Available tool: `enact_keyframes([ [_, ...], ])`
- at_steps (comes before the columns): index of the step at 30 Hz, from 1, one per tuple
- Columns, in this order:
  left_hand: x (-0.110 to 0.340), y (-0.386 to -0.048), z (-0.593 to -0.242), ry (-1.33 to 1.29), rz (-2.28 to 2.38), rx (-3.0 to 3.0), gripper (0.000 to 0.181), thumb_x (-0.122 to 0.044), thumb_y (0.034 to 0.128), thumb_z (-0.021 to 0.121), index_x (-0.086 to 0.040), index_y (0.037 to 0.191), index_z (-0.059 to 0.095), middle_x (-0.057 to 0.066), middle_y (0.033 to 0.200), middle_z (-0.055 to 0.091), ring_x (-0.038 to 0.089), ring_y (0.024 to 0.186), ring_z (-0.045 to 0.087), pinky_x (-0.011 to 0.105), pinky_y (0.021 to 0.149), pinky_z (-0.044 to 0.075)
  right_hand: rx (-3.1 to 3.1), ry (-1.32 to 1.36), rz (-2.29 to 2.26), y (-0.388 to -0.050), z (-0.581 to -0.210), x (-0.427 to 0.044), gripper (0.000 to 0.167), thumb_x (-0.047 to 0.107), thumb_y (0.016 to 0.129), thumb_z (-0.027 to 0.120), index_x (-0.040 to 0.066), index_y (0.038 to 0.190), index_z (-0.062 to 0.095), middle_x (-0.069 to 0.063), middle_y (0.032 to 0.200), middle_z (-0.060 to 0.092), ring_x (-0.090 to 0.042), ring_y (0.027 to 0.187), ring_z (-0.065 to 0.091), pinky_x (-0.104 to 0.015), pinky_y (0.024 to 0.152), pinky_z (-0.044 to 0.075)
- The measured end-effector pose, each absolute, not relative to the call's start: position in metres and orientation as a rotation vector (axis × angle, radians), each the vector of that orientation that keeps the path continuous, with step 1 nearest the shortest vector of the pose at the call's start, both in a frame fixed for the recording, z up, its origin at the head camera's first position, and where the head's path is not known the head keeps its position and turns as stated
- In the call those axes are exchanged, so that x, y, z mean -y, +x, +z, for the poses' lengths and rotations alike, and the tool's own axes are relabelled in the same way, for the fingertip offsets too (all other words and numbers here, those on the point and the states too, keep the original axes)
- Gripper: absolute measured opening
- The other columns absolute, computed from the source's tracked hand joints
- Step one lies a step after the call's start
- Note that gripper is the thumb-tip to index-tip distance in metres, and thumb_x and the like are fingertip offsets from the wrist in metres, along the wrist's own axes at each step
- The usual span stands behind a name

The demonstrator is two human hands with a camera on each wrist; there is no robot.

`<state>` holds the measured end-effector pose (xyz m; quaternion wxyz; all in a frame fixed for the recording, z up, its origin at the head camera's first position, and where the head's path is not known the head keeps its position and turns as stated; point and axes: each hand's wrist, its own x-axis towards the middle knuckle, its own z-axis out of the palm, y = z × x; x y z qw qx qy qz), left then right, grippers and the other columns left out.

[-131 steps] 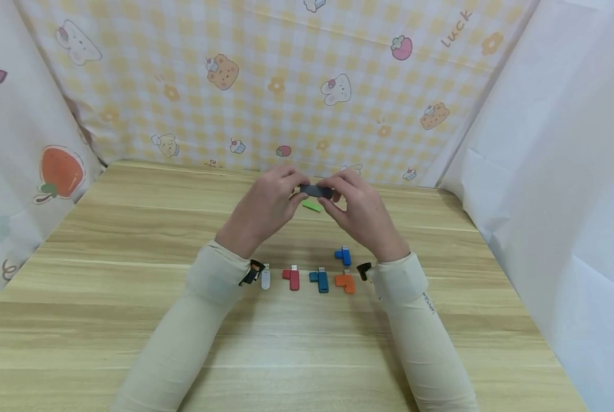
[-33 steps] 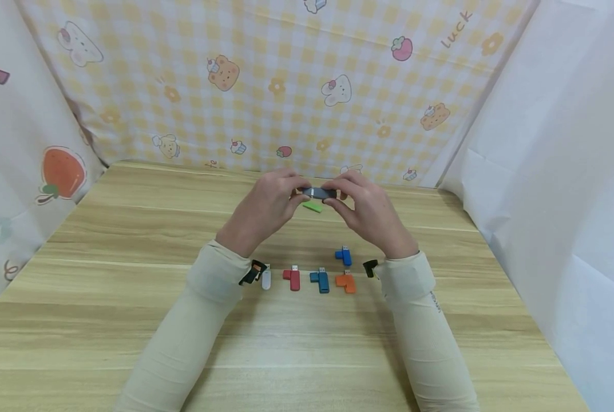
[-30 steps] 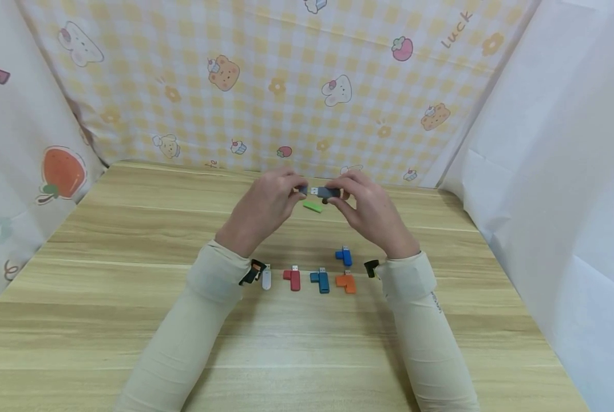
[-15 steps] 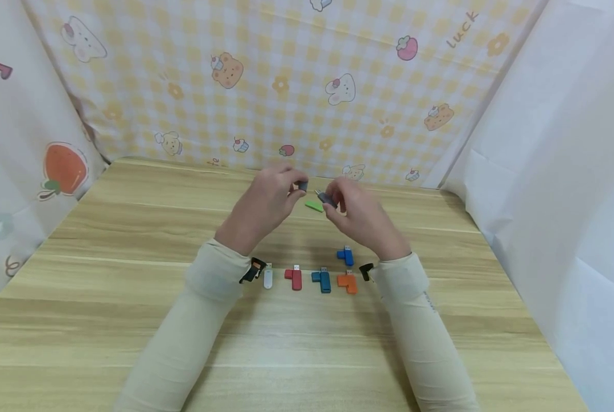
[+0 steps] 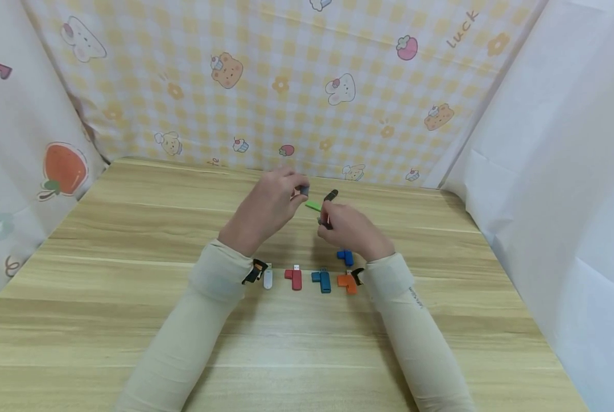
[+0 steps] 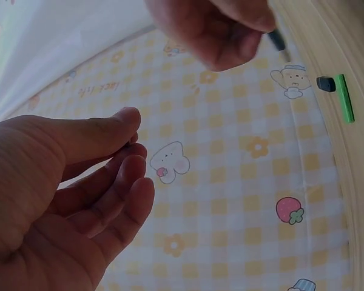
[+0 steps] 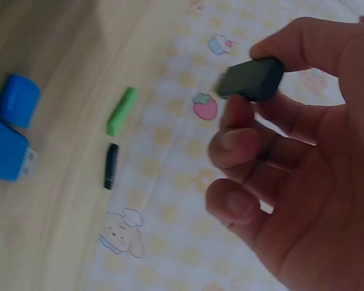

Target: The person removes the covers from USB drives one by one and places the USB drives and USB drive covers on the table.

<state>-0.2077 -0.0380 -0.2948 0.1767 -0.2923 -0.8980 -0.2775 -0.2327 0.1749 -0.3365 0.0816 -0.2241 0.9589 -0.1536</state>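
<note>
My left hand (image 5: 265,209) pinches a small dark grey USB drive cap (image 5: 304,190) between thumb and fingers, raised over the far side of the table. In the left wrist view the fingers hide nearly all of the cap. Lower and to the right, my right hand (image 5: 350,226) holds the dark grey USB flash drive (image 7: 250,79) between thumb and fingers, its plug end pointing away from the palm. Just beyond that hand lie a thin bright green piece (image 5: 313,205) and a small black piece (image 5: 331,195); what kind they are, I cannot tell.
Nearer me, a white USB drive (image 5: 268,278), a red one (image 5: 296,278), a teal one (image 5: 324,282) and an orange one (image 5: 349,282) form a row. A blue USB drive (image 5: 347,256) lies behind the orange one. A checked curtain (image 5: 281,114) borders the table's back.
The cap and the drive, joined at first, have been pulled apart. My right hand has carried the drive down towards me, and the black piece behind it has come into sight. The left hand has barely moved.
</note>
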Motion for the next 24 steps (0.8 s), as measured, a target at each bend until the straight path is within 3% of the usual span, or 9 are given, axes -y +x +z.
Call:
enact_keyframes([
  [5,0.037,-0.208,-0.296,-0.822,-0.797,2.556,0.014,-0.006,0.1001,0.077,-0.002,0.113,0.079,0.014,0.113,0.077,0.028,0.101,0.075,0.036,0.089,0.065,-2.776,-0.635,-0.332,-0.236,-0.349,-0.172,0.012,0.018,0.105,0.064,0.006,0.105,0.065,-0.006,0.09,0.068,-0.018,0.073,0.059,-0.028,0.066,0.051],
  [14,0.036,-0.206,-0.296,-0.826,-0.777,2.572,0.013,-0.007,0.1006,0.077,-0.003,0.113,0.079,0.013,0.117,0.077,0.027,0.104,0.074,0.036,0.09,0.064,-2.651,-0.543,-0.238,-0.237,-0.363,-0.165,0.019,0.016,0.105,0.059,0.007,0.089,0.065,-0.001,0.07,0.053,-0.017,0.061,0.051,-0.028,0.058,0.04],
  [17,0.036,-0.205,-0.295,-0.824,-0.776,2.573,0.013,-0.007,0.1006,0.077,-0.003,0.113,0.079,0.013,0.118,0.077,0.027,0.104,0.074,0.036,0.091,0.064,-2.641,-0.561,-0.261,-0.253,-0.387,-0.172,0.024,0.018,0.103,0.059,0.011,0.081,0.065,0.0,0.066,0.05,-0.017,0.057,0.049,-0.029,0.055,0.039],
  [21,0.035,-0.204,-0.294,-0.827,-0.774,2.575,0.014,-0.007,0.1006,0.077,-0.002,0.113,0.079,0.013,0.119,0.077,0.027,0.106,0.073,0.037,0.092,0.064,-2.615,-0.526,-0.272,-0.252,-0.391,-0.169,0.03,0.016,0.102,0.06,0.012,0.073,0.063,0.0,0.064,0.049,-0.017,0.056,0.048,-0.028,0.054,0.038],
  [24,0.035,-0.204,-0.294,-0.831,-0.774,2.577,0.014,-0.007,0.1004,0.077,-0.002,0.113,0.079,0.013,0.119,0.077,0.028,0.107,0.073,0.037,0.093,0.063,-2.601,-0.455,-0.248,-0.234,-0.371,-0.157,0.033,0.012,0.103,0.061,0.01,0.071,0.063,0.0,0.064,0.047,-0.017,0.057,0.047,-0.026,0.056,0.037],
])
